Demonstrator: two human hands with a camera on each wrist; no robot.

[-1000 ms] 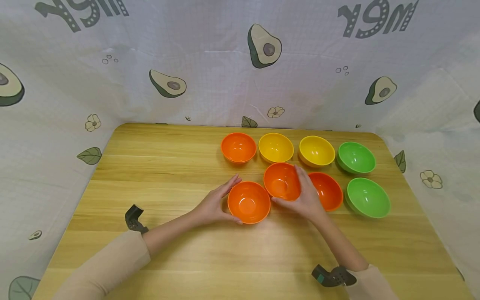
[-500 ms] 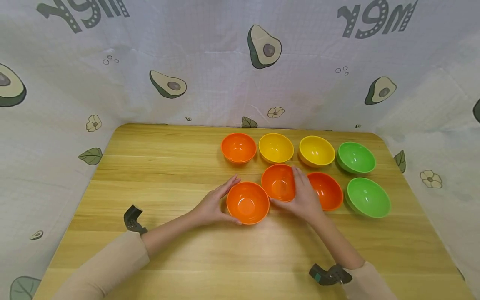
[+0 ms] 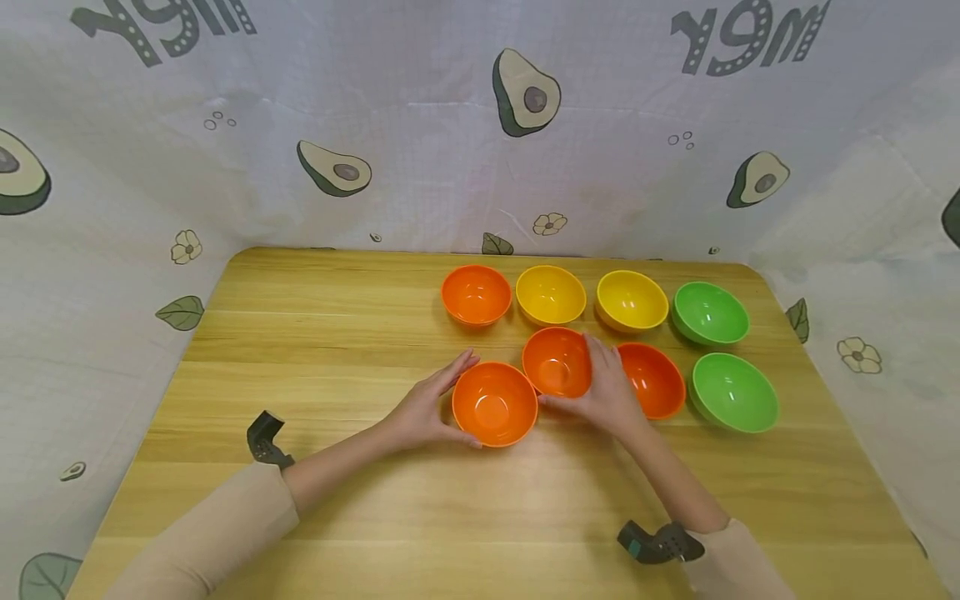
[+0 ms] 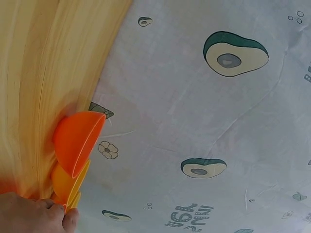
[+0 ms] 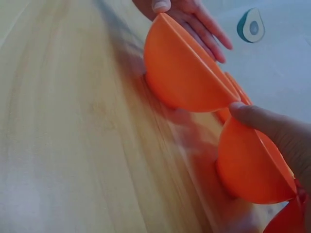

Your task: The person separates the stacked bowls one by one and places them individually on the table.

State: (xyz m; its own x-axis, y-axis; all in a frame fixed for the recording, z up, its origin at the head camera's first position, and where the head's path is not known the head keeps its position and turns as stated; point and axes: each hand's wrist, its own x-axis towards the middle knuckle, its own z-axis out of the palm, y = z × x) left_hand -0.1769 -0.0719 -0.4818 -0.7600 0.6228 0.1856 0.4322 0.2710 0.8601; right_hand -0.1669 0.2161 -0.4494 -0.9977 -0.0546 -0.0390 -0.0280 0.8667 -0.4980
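Observation:
My left hand [image 3: 427, 412] spans the left side of an orange bowl [image 3: 495, 404], thumb at the near rim and fingers at the far side. Just right of it, my right hand [image 3: 611, 396] holds a second orange bowl [image 3: 557, 362] between thumb and fingers. Both bowls stand upright, rims side by side. In the right wrist view the right thumb [image 5: 262, 119] lies where the first bowl [image 5: 189, 77] and the second bowl [image 5: 250, 162] meet. The left wrist view catches only part of the left hand [image 4: 34, 213], low in the corner.
A red-orange bowl [image 3: 651, 379] sits partly behind the right hand, with a light green bowl [image 3: 735, 393] beside it. Along the back stand an orange bowl [image 3: 476, 295], two yellow bowls [image 3: 551, 295] and a darker green bowl [image 3: 710, 313]. Behind the wooden table [image 3: 315, 325] hangs a printed cloth.
The right hand and its orange bowl have shifted slightly left against the other bowl, which has also edged left with the left hand. Over the last half second both hands hardly move.

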